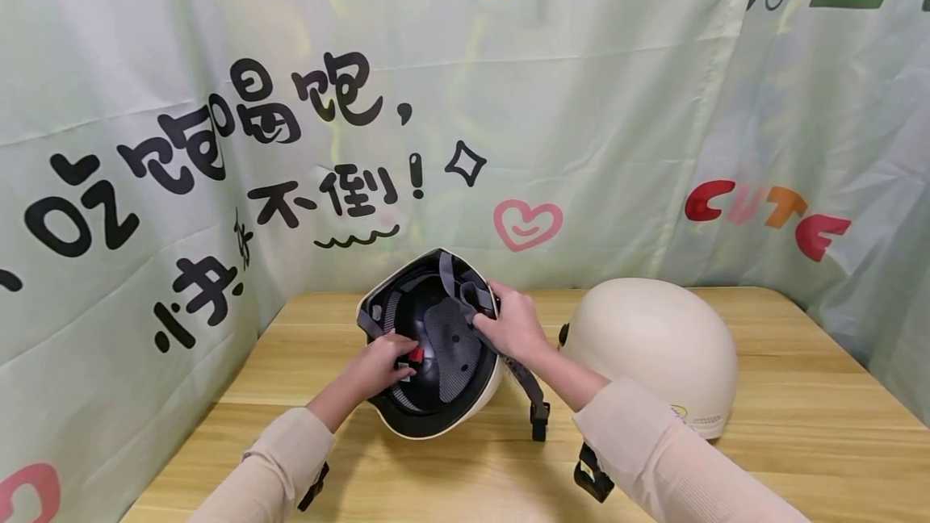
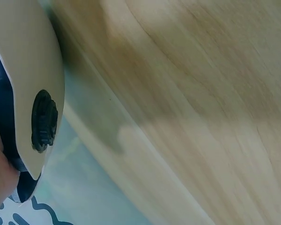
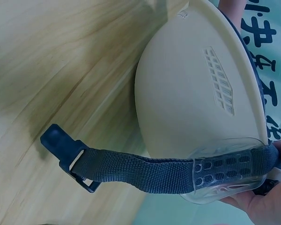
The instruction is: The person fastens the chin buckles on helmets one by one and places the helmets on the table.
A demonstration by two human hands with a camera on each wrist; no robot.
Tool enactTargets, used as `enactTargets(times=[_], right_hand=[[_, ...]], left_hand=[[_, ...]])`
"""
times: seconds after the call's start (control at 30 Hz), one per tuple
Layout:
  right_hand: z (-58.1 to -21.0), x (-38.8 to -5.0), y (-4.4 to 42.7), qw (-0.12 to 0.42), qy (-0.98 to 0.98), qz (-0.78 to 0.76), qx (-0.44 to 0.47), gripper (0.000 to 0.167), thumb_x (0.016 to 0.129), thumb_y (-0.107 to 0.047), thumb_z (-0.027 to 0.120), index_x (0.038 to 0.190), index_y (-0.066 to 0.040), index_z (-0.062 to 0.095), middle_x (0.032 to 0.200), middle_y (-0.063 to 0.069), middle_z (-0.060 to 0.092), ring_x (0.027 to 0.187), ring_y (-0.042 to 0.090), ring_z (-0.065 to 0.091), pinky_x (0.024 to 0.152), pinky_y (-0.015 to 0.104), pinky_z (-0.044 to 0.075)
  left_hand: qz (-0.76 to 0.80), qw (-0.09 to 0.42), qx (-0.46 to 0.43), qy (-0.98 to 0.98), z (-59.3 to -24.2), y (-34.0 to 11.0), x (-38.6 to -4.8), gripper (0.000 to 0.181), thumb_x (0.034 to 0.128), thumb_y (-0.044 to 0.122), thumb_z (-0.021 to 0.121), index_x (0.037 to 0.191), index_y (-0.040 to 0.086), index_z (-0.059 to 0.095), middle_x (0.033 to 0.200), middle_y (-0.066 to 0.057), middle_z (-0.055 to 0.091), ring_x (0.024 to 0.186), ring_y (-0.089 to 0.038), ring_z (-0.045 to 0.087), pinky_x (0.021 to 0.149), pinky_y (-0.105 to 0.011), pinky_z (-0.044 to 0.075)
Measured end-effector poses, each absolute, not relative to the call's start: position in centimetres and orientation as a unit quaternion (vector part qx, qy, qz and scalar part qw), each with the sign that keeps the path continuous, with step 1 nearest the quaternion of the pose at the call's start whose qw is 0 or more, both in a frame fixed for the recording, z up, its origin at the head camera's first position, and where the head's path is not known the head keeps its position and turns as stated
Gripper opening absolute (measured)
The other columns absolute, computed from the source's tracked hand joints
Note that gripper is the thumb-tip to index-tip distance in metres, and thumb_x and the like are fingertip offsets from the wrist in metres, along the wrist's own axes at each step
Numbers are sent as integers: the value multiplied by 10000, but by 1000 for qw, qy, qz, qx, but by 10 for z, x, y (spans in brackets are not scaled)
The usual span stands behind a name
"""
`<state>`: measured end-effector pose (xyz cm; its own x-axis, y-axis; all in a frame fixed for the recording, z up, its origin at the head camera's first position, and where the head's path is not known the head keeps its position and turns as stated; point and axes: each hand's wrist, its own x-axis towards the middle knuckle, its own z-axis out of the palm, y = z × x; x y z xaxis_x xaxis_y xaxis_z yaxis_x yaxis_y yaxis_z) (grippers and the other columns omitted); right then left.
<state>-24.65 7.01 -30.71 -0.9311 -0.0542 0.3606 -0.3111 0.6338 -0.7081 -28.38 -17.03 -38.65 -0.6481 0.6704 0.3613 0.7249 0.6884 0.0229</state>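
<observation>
A cream helmet (image 1: 475,406) is tilted on the table with its dark padded inside facing me. My right hand (image 1: 517,325) grips its right rim, the thumb inside by the grey strap. The left hand (image 1: 374,366) reaches over the left rim into the helmet, thumb and fingers apart around a small red tag (image 1: 416,354); whether they touch it I cannot tell. A chin strap (image 3: 145,171) with a black buckle (image 3: 70,157) hangs from the right side. The left wrist view shows a black round fitting (image 2: 44,121) on the shell.
A second cream helmet (image 1: 654,345) stands dome up at the right, partly behind my right forearm. Its black buckle (image 1: 593,474) lies in front. Another black buckle (image 1: 314,489) shows beside the left sleeve. Behind the wooden table (image 1: 821,394) hangs a printed curtain (image 1: 581,103).
</observation>
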Motion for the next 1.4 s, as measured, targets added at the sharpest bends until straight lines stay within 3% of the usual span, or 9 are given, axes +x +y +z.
enactTargets(times=[0.2, 0.57, 0.7, 0.9, 1.13, 1.4], right_hand=[[-308, -246, 70, 157, -891, 414, 103, 420, 750, -76, 611, 1169, -37, 604, 1008, 150, 662, 902, 253, 589, 784, 381, 498], [-308, -247, 73, 154, -887, 423, 103, 496, 760, -80, 613, 1252, -29, 563, 1115, 185, 646, 978, 276, 604, 828, 396, 507], [-309, -246, 75, 153, -884, 430, 106, 527, 770, -78, 616, 1283, 3, 530, 1173, 205, 622, 985, 273, 605, 828, 386, 509], [-315, -245, 79, 154, -874, 449, 106, 510, 776, -52, 623, 1273, 15, 534, 1133, 199, 638, 853, 221, 593, 752, 336, 505], [-322, -246, 82, 169, -867, 456, 107, 501, 770, -48, 621, 1259, 25, 543, 1150, 204, 631, 962, 266, 614, 816, 383, 515], [-330, -250, 87, 178, -863, 463, 95, 497, 759, -31, 615, 1241, 58, 541, 1113, 222, 638, 932, 278, 611, 808, 389, 512]], left_hand=[[-64, 167, -392, -902, -386, -169, -284, 295, 696, 1, 752, 976, -59, 683, 928, -140, 673, 895, -255, 637, 929, -425, 478], [-47, 181, -415, -890, -383, -168, -289, 174, 685, 2, 754, 848, 13, 694, 796, -50, 591, 771, -197, 558, 718, -275, 499], [-70, 194, -408, -890, -383, -169, -289, 136, 732, 48, 741, 848, 34, 672, 815, -40, 578, 785, -187, 547, 715, -287, 502], [-112, 219, -413, -877, -386, -167, -289, 174, 785, 131, 714, 923, 45, 651, 863, -46, 638, 827, -183, 618, 901, -430, 495], [-116, 267, -396, -871, -386, -164, -287, 215, 778, 168, 728, 935, 39, 658, 855, -48, 649, 804, -186, 601, 725, -326, 527], [-139, 326, -407, -842, -381, -161, -289, 239, 718, 137, 769, 889, 13, 657, 849, -71, 658, 827, -222, 615, 749, -345, 526]])
